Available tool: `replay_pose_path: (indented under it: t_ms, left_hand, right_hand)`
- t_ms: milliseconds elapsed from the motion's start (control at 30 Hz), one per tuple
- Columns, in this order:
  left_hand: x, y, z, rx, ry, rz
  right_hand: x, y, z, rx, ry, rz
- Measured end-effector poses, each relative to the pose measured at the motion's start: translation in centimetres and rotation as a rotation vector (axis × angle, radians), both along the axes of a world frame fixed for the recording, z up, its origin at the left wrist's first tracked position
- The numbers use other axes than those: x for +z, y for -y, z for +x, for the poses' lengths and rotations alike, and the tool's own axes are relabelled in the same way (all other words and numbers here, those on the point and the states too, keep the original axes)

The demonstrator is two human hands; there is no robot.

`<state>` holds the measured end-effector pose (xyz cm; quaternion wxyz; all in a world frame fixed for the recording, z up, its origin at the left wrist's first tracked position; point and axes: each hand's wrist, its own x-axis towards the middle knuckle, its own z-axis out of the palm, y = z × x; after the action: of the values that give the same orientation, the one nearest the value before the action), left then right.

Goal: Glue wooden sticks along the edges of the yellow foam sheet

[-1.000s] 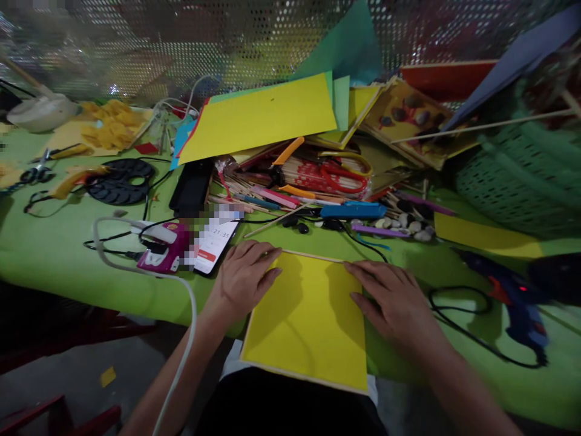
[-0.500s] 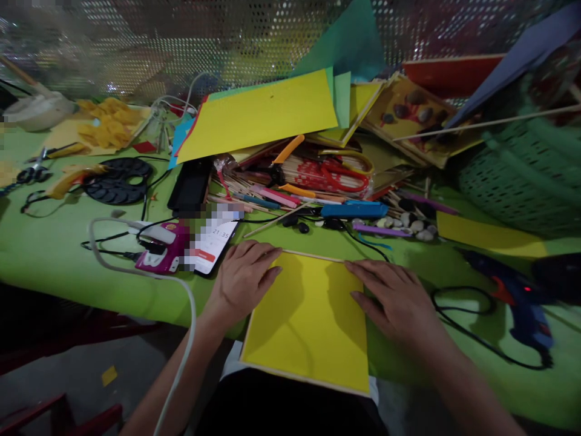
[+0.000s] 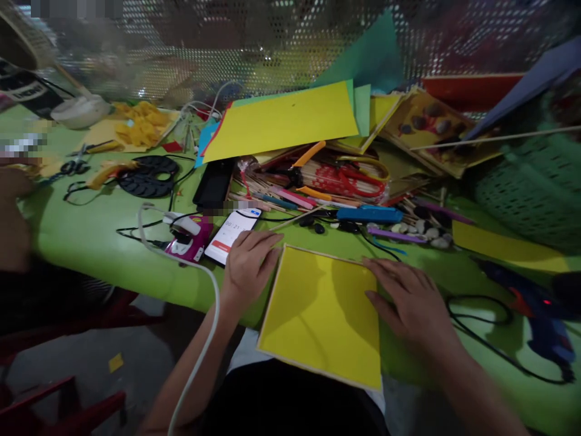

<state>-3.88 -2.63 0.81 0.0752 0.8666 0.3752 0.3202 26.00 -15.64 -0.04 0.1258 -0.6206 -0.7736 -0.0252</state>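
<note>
A square yellow board [image 3: 322,312] lies on the green table [image 3: 91,236] and juts over its near edge. My left hand [image 3: 249,263] rests on the board's upper left corner, fingers stretched out and close together. My right hand [image 3: 408,300] lies flat on the right edge of the board, fingers spread. Neither hand holds anything. A white phone [image 3: 232,235] lies just left of my left hand.
A pink power strip [image 3: 188,239] with a white cable sits beside the phone. Behind are yellow sheets [image 3: 281,121], sticks, red scissors [image 3: 358,178] and a blue cutter [image 3: 367,214]. A blue glue gun [image 3: 540,315] lies right, a green basket [image 3: 531,181] behind it. Another person's arm [image 3: 13,212] is at the left edge.
The view has swung left and down a little, bringing another person's arm into sight at the left. Both hands stay flat on the yellow board.
</note>
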Motion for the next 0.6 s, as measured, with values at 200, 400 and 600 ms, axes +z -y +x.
replay_pose_path:
  t_ms: [200,400,600]
  left_hand:
    - [0.0,0.1,-0.3,0.074,0.123,-0.001]
    - [-0.1,0.4,-0.3,0.125,0.112,-0.043]
    - [0.3,0.6,-0.4,0.143,0.132,-0.061]
  right_hand:
    - [1.8,-2.8,-3.0,0.132,-0.024,-0.034]
    - [2.9,-6.5,-7.6,0.229,-0.056,-0.132]
    - [2.1,-7.6,-8.7,0.235,-0.028,-0.174]
